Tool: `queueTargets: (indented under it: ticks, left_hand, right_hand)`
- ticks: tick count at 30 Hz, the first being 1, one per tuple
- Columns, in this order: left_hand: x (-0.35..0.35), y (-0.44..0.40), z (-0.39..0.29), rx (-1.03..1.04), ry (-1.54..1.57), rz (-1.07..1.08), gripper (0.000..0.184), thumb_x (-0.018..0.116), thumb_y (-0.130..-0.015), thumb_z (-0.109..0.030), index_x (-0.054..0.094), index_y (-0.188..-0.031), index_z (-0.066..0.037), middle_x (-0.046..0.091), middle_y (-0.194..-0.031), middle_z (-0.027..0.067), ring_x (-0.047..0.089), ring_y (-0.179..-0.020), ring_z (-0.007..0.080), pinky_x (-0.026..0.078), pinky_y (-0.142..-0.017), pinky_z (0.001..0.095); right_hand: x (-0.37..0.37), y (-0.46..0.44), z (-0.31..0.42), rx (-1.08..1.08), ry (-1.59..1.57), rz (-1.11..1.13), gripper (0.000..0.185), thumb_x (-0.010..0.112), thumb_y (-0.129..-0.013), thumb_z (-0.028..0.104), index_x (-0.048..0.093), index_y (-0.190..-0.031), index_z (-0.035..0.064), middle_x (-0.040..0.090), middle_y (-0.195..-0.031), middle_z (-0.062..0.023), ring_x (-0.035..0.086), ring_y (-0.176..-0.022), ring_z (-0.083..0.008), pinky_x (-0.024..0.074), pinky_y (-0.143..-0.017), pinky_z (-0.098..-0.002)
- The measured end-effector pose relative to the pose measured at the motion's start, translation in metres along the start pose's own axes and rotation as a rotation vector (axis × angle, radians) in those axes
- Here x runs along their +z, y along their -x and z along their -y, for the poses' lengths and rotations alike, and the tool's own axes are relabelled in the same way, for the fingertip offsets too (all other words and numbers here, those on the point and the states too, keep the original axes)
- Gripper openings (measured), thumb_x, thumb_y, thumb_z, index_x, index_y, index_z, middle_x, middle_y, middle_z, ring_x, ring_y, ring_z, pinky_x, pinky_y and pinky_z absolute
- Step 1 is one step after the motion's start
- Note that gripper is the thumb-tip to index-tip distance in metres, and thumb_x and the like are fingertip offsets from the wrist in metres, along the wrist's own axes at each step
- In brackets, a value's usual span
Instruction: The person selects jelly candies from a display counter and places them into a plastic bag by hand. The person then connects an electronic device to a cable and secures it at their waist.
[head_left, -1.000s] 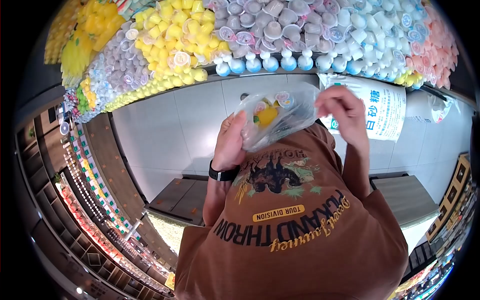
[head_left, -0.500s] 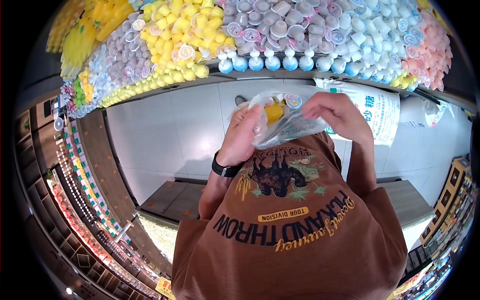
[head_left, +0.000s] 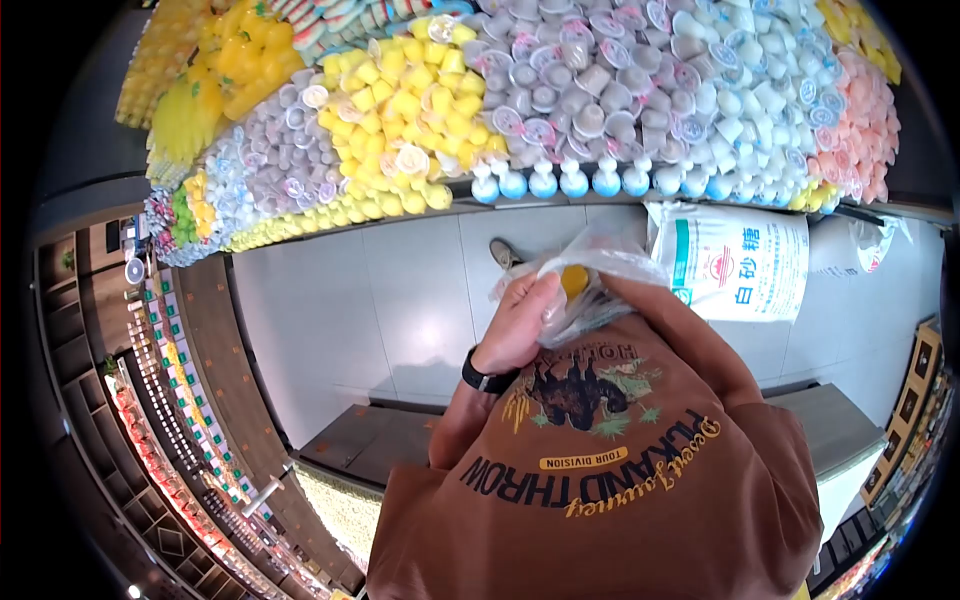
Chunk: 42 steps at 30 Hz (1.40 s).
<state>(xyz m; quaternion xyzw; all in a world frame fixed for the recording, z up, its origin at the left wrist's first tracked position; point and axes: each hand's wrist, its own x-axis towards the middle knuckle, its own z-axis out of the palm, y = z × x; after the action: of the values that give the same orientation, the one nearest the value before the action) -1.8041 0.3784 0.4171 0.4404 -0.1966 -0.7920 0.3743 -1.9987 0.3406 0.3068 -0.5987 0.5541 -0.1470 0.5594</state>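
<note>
A clear plastic bag (head_left: 590, 318) hangs in front of the brown shirt, with a yellow item (head_left: 574, 281) showing inside it. Fingers wrapped round the bag's left side, my left hand (head_left: 518, 325) grips it; a black band is on that wrist. On the right, my right hand (head_left: 622, 288) is inside or behind the bag's open end, its fingers hidden by the plastic.
Piles of yellow cups (head_left: 400, 100), grey cups (head_left: 580, 85), pale blue cups (head_left: 740, 105) and pink cups (head_left: 860, 125) fill the display ahead. A white printed sack (head_left: 750, 262) lies on the floor (head_left: 350, 300) beyond my right arm. A shoe (head_left: 505, 253) shows below the display.
My right hand has moved from beside the bag's mouth down into or behind it. The bag and my left hand now appear lower and slightly further right, and the display appears lower too.
</note>
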Motion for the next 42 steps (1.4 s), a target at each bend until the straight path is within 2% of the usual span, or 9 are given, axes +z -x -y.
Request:
queueTargets:
  ticks: [2, 4, 11, 17, 18, 21, 25, 32, 42]
  left_hand:
    - [-0.009, 0.001, 0.0, -0.008, 0.016, -0.023, 0.025, 0.048, -0.101, -0.023, 0.065, -0.104, -0.005, 0.056, -0.074, -0.0089, 0.043, -0.06, -0.0002, 0.033, -0.054, 0.0182]
    - [-0.03, 0.0, 0.002, -0.039, 0.026, 0.008, 0.034, 0.045, -0.101, -0.021, 0.056, -0.123, 0.004, 0.065, -0.114, 0.0112, 0.064, -0.098, 0.0165, 0.051, -0.088, 0.0302]
    - [-0.056, 0.01, -0.03, 0.007, 0.026, 0.042, 0.034, 0.045, -0.101, -0.021, 0.056, -0.123, 0.004, 0.065, -0.115, 0.0116, 0.064, -0.099, 0.018, 0.051, -0.087, 0.0307]
    - [-0.065, 0.023, -0.064, 0.046, 0.09, -0.033, 0.032, 0.046, -0.102, -0.022, 0.059, -0.119, 0.0, 0.065, -0.098, 0.0016, 0.057, -0.078, 0.0054, 0.046, -0.069, 0.0213]
    - [-0.064, 0.024, -0.069, 0.052, 0.107, -0.094, 0.03, 0.046, -0.102, -0.022, 0.061, -0.116, -0.001, 0.064, -0.089, -0.0006, 0.056, -0.071, 0.0049, 0.046, -0.065, 0.0199]
    - [-0.1, 0.02, -0.056, 0.079, 0.133, -0.051, 0.027, 0.046, -0.102, -0.022, 0.064, -0.107, -0.003, 0.058, -0.076, -0.0045, 0.05, -0.062, 0.0042, 0.042, -0.059, 0.0194]
    - [-0.094, 0.03, -0.069, 0.096, 0.154, -0.186, 0.025, 0.047, -0.101, -0.022, 0.065, -0.1, -0.005, 0.052, -0.067, -0.0072, 0.045, -0.055, 0.0035, 0.039, -0.054, 0.0193]
    - [-0.115, 0.041, -0.061, 0.143, 0.201, -0.067, 0.031, 0.048, -0.1, -0.022, 0.059, -0.119, 0.0, 0.066, -0.106, 0.0052, 0.062, -0.089, 0.0101, 0.049, -0.081, 0.0256]
    - [-0.108, 0.037, -0.055, 0.134, 0.235, -0.106, 0.032, 0.047, -0.1, -0.022, 0.058, -0.12, 0.0, 0.065, -0.114, 0.0089, 0.063, -0.099, 0.0156, 0.05, -0.089, 0.0298]
  right_hand:
    - [0.0, -0.001, 0.014, 0.003, 0.024, 0.053, 0.025, 0.061, -0.091, 0.024, 0.066, -0.108, 0.0067, 0.067, -0.104, -0.0126, 0.063, -0.098, -0.0269, 0.0489, -0.085, -0.0368]
    - [0.031, -0.013, -0.024, -0.005, -0.17, -0.02, 0.024, 0.063, -0.09, 0.019, 0.065, -0.11, 0.0065, 0.065, -0.11, -0.0134, 0.061, -0.103, -0.0259, 0.048, -0.087, -0.035]
    - [0.042, -0.028, 0.008, -0.032, 0.063, 0.031, 0.027, 0.057, -0.093, 0.024, 0.063, -0.114, 0.0079, 0.062, -0.114, -0.0168, 0.058, -0.109, -0.0308, 0.0454, -0.093, -0.0387]
    - [0.033, -0.029, 0.076, -0.44, 0.348, 0.033, 0.028, 0.056, -0.093, 0.027, 0.063, -0.107, 0.0041, 0.063, -0.107, -0.016, 0.062, -0.1, -0.0318, 0.0471, -0.085, -0.0387]
    - [0.017, -0.02, 0.112, -0.223, 0.266, 0.198, 0.026, 0.063, -0.09, 0.024, 0.062, -0.106, 0.0038, 0.062, -0.105, -0.0127, 0.061, -0.097, -0.0266, 0.0469, -0.084, -0.0363]
    - [-0.029, -0.027, 0.161, -0.416, 0.028, 0.367, 0.024, 0.068, -0.086, 0.017, 0.062, -0.106, 0.0051, 0.061, -0.1, -0.0078, 0.06, -0.095, -0.0195, 0.0471, -0.081, -0.0332]
    - [-0.08, -0.068, 0.177, -0.481, -0.122, -0.102, 0.02, 0.068, -0.087, 0.017, 0.064, -0.104, 0.0067, 0.062, -0.098, -0.0043, 0.059, -0.084, -0.0133, 0.0476, -0.069, -0.0279]
    - [-0.158, -0.176, 0.169, -0.67, 0.516, -0.787, 0.023, 0.066, -0.083, 0.005, 0.065, -0.106, 0.0048, 0.063, -0.097, -0.0087, 0.062, -0.073, -0.0205, 0.051, -0.067, -0.0311]
    - [-0.147, -0.162, 0.166, -0.631, 0.546, -0.932, 0.018, 0.065, -0.08, 0.006, 0.066, -0.098, 0.0051, 0.06, -0.1, -0.0145, 0.064, -0.082, -0.0319, 0.0517, -0.072, -0.0408]
